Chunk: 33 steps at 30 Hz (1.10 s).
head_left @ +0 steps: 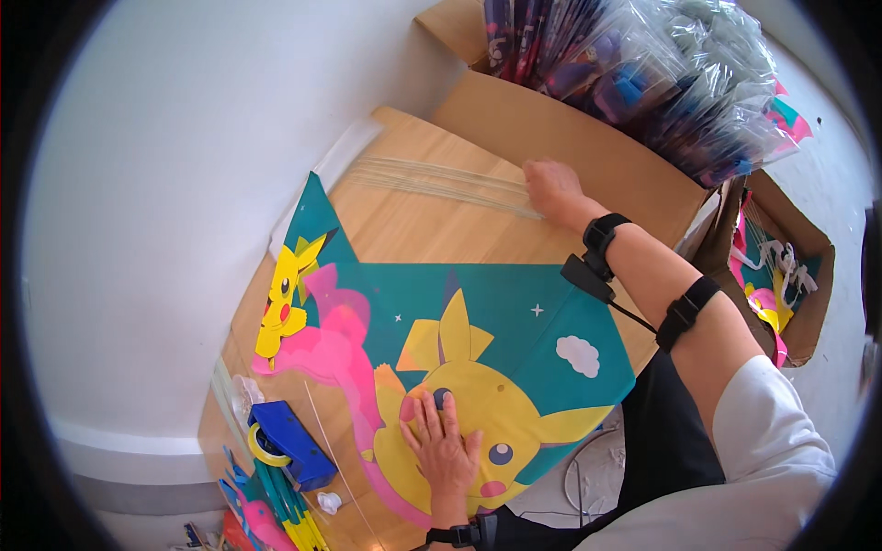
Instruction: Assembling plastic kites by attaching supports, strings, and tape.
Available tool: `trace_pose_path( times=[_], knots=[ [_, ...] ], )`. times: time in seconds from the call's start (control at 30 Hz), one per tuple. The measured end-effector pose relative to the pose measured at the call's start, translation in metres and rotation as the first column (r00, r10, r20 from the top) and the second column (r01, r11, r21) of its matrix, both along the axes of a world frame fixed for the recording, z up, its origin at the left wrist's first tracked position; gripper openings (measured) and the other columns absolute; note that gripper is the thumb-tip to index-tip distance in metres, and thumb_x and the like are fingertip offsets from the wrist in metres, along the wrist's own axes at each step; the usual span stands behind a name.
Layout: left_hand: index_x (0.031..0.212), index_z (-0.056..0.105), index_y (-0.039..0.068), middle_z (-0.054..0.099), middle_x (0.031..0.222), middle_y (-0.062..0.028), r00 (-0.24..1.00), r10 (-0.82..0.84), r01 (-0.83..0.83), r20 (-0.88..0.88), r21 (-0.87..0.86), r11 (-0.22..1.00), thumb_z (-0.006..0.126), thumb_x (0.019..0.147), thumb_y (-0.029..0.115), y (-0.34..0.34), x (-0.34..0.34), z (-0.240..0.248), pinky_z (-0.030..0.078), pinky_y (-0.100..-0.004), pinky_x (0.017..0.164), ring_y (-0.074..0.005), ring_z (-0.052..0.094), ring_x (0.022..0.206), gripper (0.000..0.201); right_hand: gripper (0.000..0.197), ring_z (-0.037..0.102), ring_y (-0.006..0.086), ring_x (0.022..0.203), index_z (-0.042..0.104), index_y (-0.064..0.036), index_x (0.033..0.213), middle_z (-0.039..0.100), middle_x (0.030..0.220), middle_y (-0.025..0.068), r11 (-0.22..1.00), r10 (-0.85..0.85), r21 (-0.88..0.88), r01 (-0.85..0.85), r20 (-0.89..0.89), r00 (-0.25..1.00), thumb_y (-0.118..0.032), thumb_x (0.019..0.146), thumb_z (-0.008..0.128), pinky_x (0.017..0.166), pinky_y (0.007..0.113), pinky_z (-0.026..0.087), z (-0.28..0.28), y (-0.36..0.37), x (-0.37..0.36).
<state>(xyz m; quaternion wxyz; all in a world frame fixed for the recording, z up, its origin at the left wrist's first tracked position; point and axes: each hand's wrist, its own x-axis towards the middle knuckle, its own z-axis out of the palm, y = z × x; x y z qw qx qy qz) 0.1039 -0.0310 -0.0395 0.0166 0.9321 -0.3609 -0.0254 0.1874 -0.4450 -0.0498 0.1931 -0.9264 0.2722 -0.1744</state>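
Note:
A teal kite [501,298] with a large yellow cartoon animal, white stars and a white cloud lies spread on the wooden table. Flat on the yellow face rests my left hand [444,455], its fingers spread. A smaller yellow cartoon figure [280,303] and a pink strip [335,354] show at the kite's left side. Beyond the kite, several thin pale rods [423,183] lie across the table. At their right end, my right hand [553,191] has its fingers curled closed on the rods; how many it grips is hidden.
A blue tape dispenser [292,445] with yellow tape stands at the left near table edge, beside folded teal and yellow pieces [292,510]. A large cardboard box [570,138] holding plastic-wrapped packs [643,73] borders the far side. Another open box [808,275] stands at right.

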Motion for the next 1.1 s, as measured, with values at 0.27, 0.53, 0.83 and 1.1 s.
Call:
trace_pose_path(
  times=[0.27, 0.53, 0.83, 1.1],
  knots=[
    [0.142, 0.032, 0.012, 0.027, 0.147, -0.0181, 1.000, 0.011, -0.010, 0.012, -0.040, 0.999, 0.043, 0.089, 0.045, 0.001, -0.002, 0.001, 0.007, -0.0566, 0.109, -0.0359, 0.021, 0.137, 0.063, 0.011, 0.059, 0.0388, 0.088, 0.060, -0.0005, 0.081, 0.060, 0.090, 0.0217, 1.000, 0.018, 0.006, -0.019, 0.165, 0.986, -0.001, 0.075, 0.051, 0.073, 0.045, 0.048, 0.003, 0.018, -0.014],
    [0.143, 0.031, 0.014, 0.026, 0.148, -0.0160, 0.999, -0.005, 0.009, 0.052, -0.086, 0.996, 0.045, 0.089, 0.044, 0.004, -0.001, -0.003, 0.006, -0.0573, 0.109, -0.0342, 0.021, 0.138, 0.063, 0.008, 0.059, 0.0396, 0.082, 0.059, 0.0002, 0.077, 0.060, 0.086, 0.0221, 0.999, 0.016, -0.041, -0.009, 0.182, 0.983, -0.002, 0.074, 0.052, 0.070, 0.047, 0.048, 0.008, 0.037, -0.048],
    [0.122, 0.052, 0.002, 0.056, 0.120, -0.0178, 0.987, 0.034, -0.118, -0.156, -0.566, 0.816, 0.061, 0.086, 0.020, -0.006, -0.003, 0.006, 0.038, -0.0424, 0.097, -0.0314, 0.051, 0.115, 0.042, 0.004, 0.058, 0.0371, 0.066, 0.055, 0.0015, 0.076, 0.055, 0.067, 0.0240, 0.872, 0.173, 0.331, -0.361, 0.483, 0.859, -0.003, 0.074, 0.056, 0.057, 0.042, 0.046, 0.025, 0.151, -0.139],
    [0.093, 0.058, -0.003, 0.063, 0.080, -0.0090, 0.604, -0.185, -0.777, -0.775, -0.624, 0.079, 0.060, 0.086, 0.003, -0.070, -0.087, 0.028, 0.048, -0.0239, 0.059, -0.0116, 0.059, 0.063, 0.009, 0.009, 0.059, 0.0248, 0.061, 0.056, 0.0029, 0.079, 0.059, 0.069, 0.0188, 0.495, -0.041, 0.821, -0.284, 0.349, 0.936, -0.005, 0.080, 0.060, 0.056, 0.036, 0.045, 0.008, 0.288, -0.245]
  ],
)
